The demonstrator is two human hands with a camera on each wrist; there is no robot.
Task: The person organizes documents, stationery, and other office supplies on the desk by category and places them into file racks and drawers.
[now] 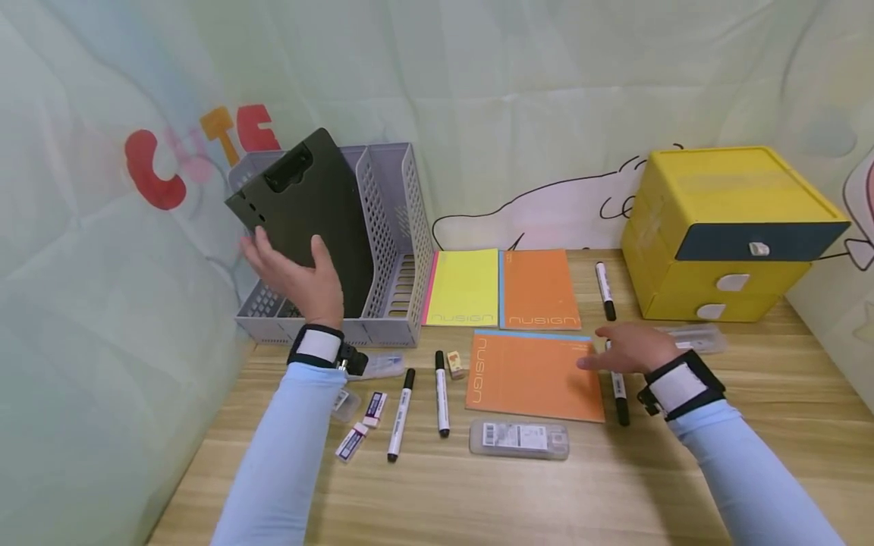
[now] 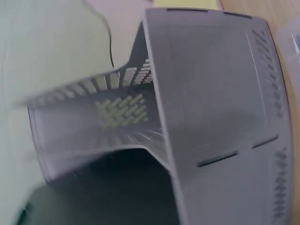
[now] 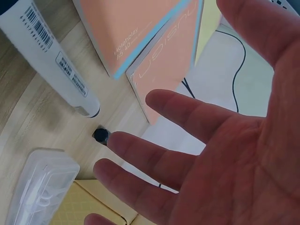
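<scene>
Left hand [image 1: 297,284]: I see it empty, spread near smooth dark clipboard [image 1: 321,216].
Rack [image 1: 382,334]: perforated plastic, tabletop's [image 1: 492,500] back-left corner, clipboard tilted inside.
Right hand [image 1: 635,349]: empty, loose above cylindrical marker [image 1: 619,394], toward tabletop's right edge.

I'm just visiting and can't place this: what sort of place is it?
Most likely a desk or study corner: a grey file rack and a yellow drawer unit stand on the wooden tabletop, with notebooks lying flat.
</scene>
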